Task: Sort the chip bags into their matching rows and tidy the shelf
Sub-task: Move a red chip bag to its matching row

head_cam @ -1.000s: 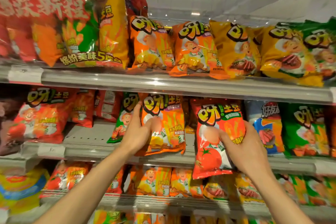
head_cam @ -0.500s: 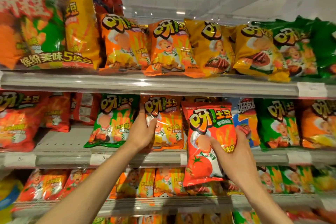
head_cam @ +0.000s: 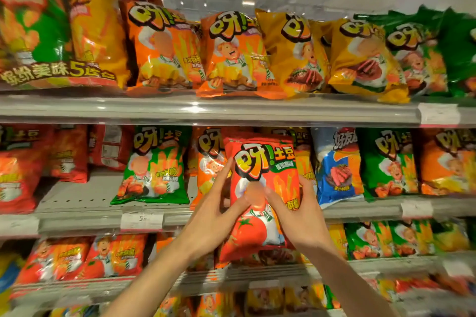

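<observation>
Both hands, left hand (head_cam: 211,216) and right hand (head_cam: 296,216), pinch the red chip bag (head_cam: 262,177) between them, apparently upright.

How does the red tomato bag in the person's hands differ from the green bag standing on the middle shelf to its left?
The red tomato bag is red with a tomato picture; the green bag is green. The red bag is held in front of the shelf by the left hand and right hand; the green bag stands untouched on the middle shelf. Both carry the same yellow logo and chef cartoon.
</observation>
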The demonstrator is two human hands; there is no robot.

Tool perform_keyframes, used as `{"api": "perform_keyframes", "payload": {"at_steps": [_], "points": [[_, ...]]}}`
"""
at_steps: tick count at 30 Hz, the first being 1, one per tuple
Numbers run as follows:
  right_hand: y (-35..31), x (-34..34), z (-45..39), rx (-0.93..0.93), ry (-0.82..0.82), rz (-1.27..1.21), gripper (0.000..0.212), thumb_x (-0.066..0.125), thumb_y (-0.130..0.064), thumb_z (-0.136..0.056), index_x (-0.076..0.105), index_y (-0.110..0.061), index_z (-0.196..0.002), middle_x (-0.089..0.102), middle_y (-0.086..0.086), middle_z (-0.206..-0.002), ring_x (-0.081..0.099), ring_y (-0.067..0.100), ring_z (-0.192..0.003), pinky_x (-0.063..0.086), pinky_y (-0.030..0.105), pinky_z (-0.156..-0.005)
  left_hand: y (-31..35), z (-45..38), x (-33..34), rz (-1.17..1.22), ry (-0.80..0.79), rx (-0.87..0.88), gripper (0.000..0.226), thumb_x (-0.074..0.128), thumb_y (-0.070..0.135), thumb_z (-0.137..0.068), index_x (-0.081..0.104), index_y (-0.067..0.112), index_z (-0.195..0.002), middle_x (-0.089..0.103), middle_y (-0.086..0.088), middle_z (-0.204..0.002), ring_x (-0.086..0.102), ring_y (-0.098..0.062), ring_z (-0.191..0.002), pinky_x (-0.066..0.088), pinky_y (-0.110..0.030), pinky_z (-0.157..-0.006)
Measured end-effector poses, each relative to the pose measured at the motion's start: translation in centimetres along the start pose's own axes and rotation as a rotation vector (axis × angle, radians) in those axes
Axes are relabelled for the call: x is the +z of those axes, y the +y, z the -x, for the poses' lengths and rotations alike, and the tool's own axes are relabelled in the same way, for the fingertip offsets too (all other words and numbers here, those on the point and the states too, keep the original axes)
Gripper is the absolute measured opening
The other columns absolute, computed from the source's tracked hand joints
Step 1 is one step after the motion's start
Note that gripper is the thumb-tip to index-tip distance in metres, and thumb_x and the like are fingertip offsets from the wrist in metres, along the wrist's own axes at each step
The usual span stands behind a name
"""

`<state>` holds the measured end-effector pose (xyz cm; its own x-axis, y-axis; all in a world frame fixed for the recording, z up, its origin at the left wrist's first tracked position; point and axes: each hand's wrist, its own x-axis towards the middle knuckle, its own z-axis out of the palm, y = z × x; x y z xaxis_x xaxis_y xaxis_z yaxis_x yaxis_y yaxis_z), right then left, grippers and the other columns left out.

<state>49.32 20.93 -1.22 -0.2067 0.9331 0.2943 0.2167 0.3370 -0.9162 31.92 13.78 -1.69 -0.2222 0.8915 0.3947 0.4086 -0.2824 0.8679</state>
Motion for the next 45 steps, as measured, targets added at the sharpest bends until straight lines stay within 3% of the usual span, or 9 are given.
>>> {"api": "perform_keyframes", "payload": {"at_steps": [5, 8, 14, 20, 27, 33, 38, 43, 45], "points": [[0.7, -3.2, 0.8, 0.011, -0.042, -0.011, 0.032, 0.070, -0.055, -0.083, 0.047, -0.049, -0.105, 0.063, -0.022, -0.106, 0.059, -0.018, -0.089, 0.047, 0.016, -0.080, 1.3, 1.0, 2.9, -0.005, 0.022, 0.049, 0.081, 0.064, 0.062, -0.082, 0.020, 0.058, -0.150, 0.054, 0.039, -0.094, 0.050, 0.008, -0.082, 0.042, -0.009, -0.076], [1.5, -6.9, 0.9, 0.008, -0.041, -0.016, 0.033, 0.067, -0.055, -0.086, 0.043, -0.053, -0.108, 0.064, -0.024, -0.108, 0.059, -0.017, -0.092, 0.047, 0.014, -0.079, 3.4, 1.1, 6.2, -0.032, 0.020, 0.057, 0.076, 0.066, 0.037, -0.094, 0.021, 0.045, -0.154, 0.036, 0.045, -0.137, 0.040, 0.030, -0.116, 0.033, 0.004, -0.088], [5.0, -18.5, 1.0, 0.003, -0.008, -0.003, 0.059, 0.062, -0.069, -0.081, 0.041, -0.045, -0.130, 0.064, -0.018, -0.117, 0.063, 0.000, -0.104, 0.052, 0.031, -0.090, 6.9, 0.8, 17.3, -0.042, 0.004, 0.064, 0.078, 0.066, 0.059, -0.084, 0.021, 0.061, -0.148, 0.041, 0.032, -0.150, 0.038, 0.010, -0.137, 0.044, -0.043, -0.111], [9.6, -33.8, 0.6, 0.023, 0.064, 0.039, 0.068, 0.062, -0.069, -0.082, 0.044, -0.036, -0.138, 0.063, -0.014, -0.123, 0.061, 0.007, -0.112, 0.049, 0.035, -0.097, 12.1, -0.6, 32.3, -0.031, -0.074, 0.107, 0.080, 0.063, 0.069, -0.081, 0.019, 0.064, -0.147, 0.041, 0.031, -0.150, 0.042, 0.014, -0.132, 0.043, -0.037, -0.111], [13.6, -47.9, -1.9, 0.093, 0.186, 0.081, 0.094, 0.055, -0.087, -0.067, 0.041, -0.033, -0.142, 0.059, -0.012, -0.129, 0.058, 0.009, -0.116, 0.047, 0.040, -0.101, 16.3, -4.6, 46.5, 0.036, -0.212, 0.110, 0.078, 0.064, 0.070, -0.082, 0.018, 0.065, -0.146, 0.041, 0.028, -0.151, 0.054, -0.015, -0.133, 0.045, -0.050, -0.109], [17.3, -55.6, -6.0, 0.152, 0.201, 0.073, 0.043, 0.062, -0.055, -0.089, 0.039, -0.039, -0.121, 0.053, -0.023, -0.106, 0.051, -0.010, -0.090, 0.041, 0.014, -0.071, 17.1, -9.2, 55.1, 0.016, -0.277, 0.111, 0.080, 0.059, 0.064, -0.087, 0.007, 0.065, -0.147, 0.015, 0.041, -0.153, 0.022, 0.008, -0.143, 0.033, -0.029, -0.113], [20.6, -59.8, -10.6, 0.149, 0.191, 0.120, 0.052, 0.062, -0.055, -0.089, 0.045, -0.027, -0.130, 0.056, -0.021, -0.107, 0.053, -0.009, -0.093, 0.042, 0.012, -0.069, 16.9, -13.1, 61.0, 0.051, -0.282, 0.104, 0.078, 0.057, 0.067, -0.084, 0.011, 0.064, -0.147, 0.014, 0.052, -0.141, 0.034, 0.038, -0.111, 0.041, -0.004, -0.088], [23.3, -63.3, -15.3, 0.152, 0.134, 0.144, 0.050, 0.058, -0.060, -0.090, 0.038, -0.036, -0.129, 0.055, -0.020, -0.113, 0.056, 0.001, -0.103, 0.042, 0.017, -0.085, 15.6, -17.4, 65.7, 0.014, -0.235, 0.077, 0.082, 0.057, 0.075, -0.081, 0.011, 0.064, -0.147, 0.018, 0.040, -0.155, 0.056, 0.001, -0.124, 0.054, -0.030, -0.090], [24.3, -64.4, -16.7, 0.150, 0.117, 0.143, 0.049, 0.058, -0.061, -0.090, 0.033, -0.040, -0.126, 0.056, -0.013, -0.121, 0.056, 0.010, -0.112, 0.043, 0.024, -0.092, 15.4, -18.6, 67.3, 0.002, -0.219, 0.079, 0.085, 0.056, 0.077, -0.078, 0.012, 0.061, -0.149, 0.015, 0.039, -0.157, 0.038, 0.023, -0.126, 0.050, -0.023, -0.093]]}}
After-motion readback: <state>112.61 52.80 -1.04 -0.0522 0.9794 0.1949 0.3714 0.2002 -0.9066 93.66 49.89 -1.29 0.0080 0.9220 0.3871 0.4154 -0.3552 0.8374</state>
